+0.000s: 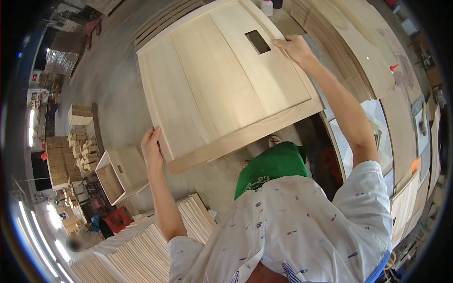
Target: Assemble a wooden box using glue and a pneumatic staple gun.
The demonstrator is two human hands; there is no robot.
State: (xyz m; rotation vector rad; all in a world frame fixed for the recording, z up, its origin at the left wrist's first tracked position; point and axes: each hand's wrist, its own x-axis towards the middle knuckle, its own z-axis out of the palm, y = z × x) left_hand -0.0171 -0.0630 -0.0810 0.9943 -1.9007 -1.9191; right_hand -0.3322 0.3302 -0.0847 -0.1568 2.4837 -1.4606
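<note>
A large pale wooden panel [212,80], with raised edge strips and a small rectangular cutout, spreads tilted in front of me. My left hand [152,146] is closed on its left edge near the lower left corner. Farther up on the opposite side, my right hand [296,51] grips the right edge, beside the cutout. Both hands have their fingers curled partly out of sight around the panel's edges. Slatted wood [163,21] shows beyond the panel's far left edge.
On my right runs a long wooden workbench [363,47] with a hammer [423,121] on it. A white bottle [267,7] stands at the far end. To the left sit an open wooden box [134,165], a red stool [118,220] and rows of stacked boards [141,243].
</note>
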